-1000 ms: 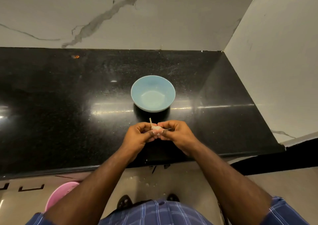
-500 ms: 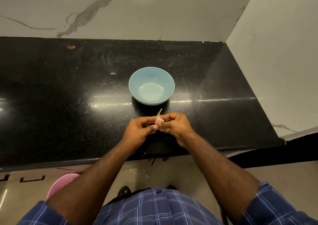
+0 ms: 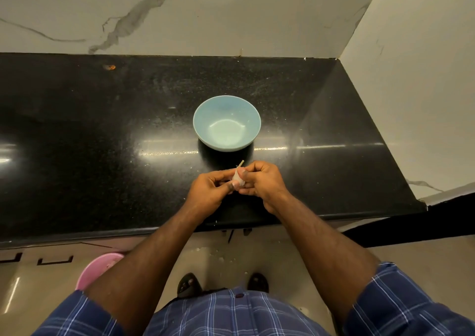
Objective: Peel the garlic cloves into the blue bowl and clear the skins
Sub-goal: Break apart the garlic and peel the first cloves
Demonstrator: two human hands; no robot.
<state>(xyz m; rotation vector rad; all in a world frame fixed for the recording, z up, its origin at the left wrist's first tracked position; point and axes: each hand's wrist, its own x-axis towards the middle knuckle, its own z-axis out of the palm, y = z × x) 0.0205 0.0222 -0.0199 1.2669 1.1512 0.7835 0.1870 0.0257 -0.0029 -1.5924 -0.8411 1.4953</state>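
Both hands pinch one small white papery garlic clove (image 3: 237, 179)
Left hand (image 3: 209, 190) and right hand (image 3: 262, 181) fingers hide most of it; round pale-blue bowl (image 3: 227, 123) beyond on glossy black desk (image 3: 102, 130).

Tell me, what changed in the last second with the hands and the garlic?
The garlic turned in the fingers, its stalk tipping from upright to slant right. Left hand and right hand kept their grip on it. The blue bowl stayed empty on the counter.
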